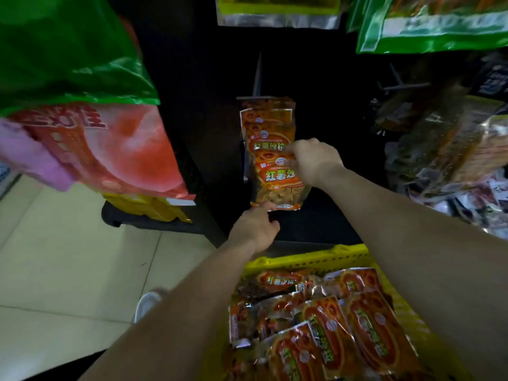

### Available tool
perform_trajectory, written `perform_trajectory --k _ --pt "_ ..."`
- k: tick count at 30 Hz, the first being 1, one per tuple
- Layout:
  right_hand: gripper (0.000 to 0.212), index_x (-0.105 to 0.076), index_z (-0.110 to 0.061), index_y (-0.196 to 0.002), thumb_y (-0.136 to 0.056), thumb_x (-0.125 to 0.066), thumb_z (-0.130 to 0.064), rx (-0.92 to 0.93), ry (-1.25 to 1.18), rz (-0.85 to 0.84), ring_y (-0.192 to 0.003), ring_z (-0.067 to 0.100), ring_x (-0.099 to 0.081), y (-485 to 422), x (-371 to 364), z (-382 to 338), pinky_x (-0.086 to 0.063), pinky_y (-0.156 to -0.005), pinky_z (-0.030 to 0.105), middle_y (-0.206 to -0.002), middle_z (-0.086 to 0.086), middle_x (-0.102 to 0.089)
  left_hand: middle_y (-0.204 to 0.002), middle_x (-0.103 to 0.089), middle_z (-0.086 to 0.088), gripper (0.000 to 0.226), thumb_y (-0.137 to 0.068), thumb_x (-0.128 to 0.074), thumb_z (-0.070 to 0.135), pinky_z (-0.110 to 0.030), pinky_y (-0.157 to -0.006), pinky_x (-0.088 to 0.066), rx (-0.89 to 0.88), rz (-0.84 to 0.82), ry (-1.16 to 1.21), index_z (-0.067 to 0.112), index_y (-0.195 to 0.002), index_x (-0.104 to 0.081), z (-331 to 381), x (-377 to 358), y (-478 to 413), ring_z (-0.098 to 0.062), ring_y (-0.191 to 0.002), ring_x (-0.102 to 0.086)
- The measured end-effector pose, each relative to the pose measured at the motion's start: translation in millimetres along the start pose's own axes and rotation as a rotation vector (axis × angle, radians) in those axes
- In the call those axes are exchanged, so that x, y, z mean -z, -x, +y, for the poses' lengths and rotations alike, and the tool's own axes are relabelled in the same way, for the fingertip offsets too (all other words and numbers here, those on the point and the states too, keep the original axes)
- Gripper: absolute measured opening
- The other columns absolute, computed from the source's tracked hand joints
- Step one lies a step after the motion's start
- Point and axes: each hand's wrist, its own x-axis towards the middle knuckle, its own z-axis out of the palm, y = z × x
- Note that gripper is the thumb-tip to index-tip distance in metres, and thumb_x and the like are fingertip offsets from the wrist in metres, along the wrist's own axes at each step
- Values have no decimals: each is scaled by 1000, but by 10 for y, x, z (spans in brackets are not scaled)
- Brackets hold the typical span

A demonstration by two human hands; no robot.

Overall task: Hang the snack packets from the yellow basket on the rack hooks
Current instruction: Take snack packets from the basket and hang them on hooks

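Note:
An orange snack packet (277, 182) is held in front of the dark rack. My right hand (316, 160) pinches its upper right edge. My left hand (257, 229) touches its bottom left corner with a fingertip and thumb. Behind it, more orange packets (268, 125) of the same kind hang on a rack hook (257, 75). The yellow basket (316, 259) sits at the lower right, holding several orange packets (330, 325).
A large green and red bag (82, 105) hangs close on the left. Green bags (428, 26) hang at the top right, and mixed snack packets (450, 155) crowd the right side. An empty hook (404, 85) juts out right of centre. Pale floor tiles (68, 257) lie to the left.

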Motion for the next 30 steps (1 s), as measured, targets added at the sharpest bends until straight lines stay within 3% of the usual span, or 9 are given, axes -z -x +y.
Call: perform_trajectory --k 8,10,12,14,17,21,26,30 --pt "32 -58 -40 -128 -97 -58 -32 120 -46 2 -100 29 -65 -764 -459 -61 -49 -69 33 -115 6 -65 -157 -37 -4 75 -99 -53 37 -43 -108 -43 1 36 -67 52 -153 -3 -101 -239 -836 -30 -133 -49" --pt "34 -55 -41 -132 -99 -54 -34 109 -92 -11 -108 31 -62 -885 -465 -12 -53 -81 37 -122 7 -62 -156 -39 -4 79 -98 -52 37 -41 -103 -47 9 57 -79 57 -151 3 -115 -236 -987 -29 -129 -52" --pt "38 -53 -38 -135 -97 -53 -32 86 -152 12 -109 32 -61 -941 -444 79 -53 -82 37 -123 9 -62 -155 -41 -5 81 -98 -53 37 -39 -97 -50 10 74 -82 60 -148 6 -109 -234 -1116 -29 -124 -55" --pt "41 -51 -30 -135 -94 -56 -29 68 -209 76 -109 32 -61 -926 -414 187 -53 -81 37 -122 10 -62 -154 -41 -7 81 -98 -53 38 -41 -99 -49 15 86 -74 59 -149 6 -73 -222 -1226 -31 -125 -55" --pt "57 -40 -24 -144 -90 -59 -32 44 -268 140 -121 33 -52 -784 -392 349 -50 -94 44 -133 12 -53 -154 -42 -11 79 -98 -54 40 -43 -106 -45 45 87 -12 53 -153 2 -32 -168 -1347 -33 -129 -51" --pt "72 -23 -25 -153 -90 -58 -29 -60 -281 88 -134 33 -40 -487 -413 566 -44 -105 46 -146 13 -42 -161 -31 -9 76 -98 -55 42 -40 -115 -35 40 25 46 45 -156 -7 -33 -84 -1299 -32 -141 -38" --pt "69 -29 -24 -150 -89 -61 -28 -130 -231 -84 -131 30 -45 -48 -484 748 -46 -103 42 -143 9 -46 -163 -26 -9 78 -98 -55 41 -38 -115 -33 16 -42 0 45 -156 -3 -19 -109 -1076 -32 -145 -32" --pt "63 -37 -24 -146 -88 -60 -29 -155 -221 -167 -128 31 -48 282 -524 790 -46 -102 41 -140 9 -48 -160 -31 -9 74 -98 -55 43 -42 -112 -39 -5 -61 -48 48 -156 -8 39 -106 -901 -32 -140 -40"
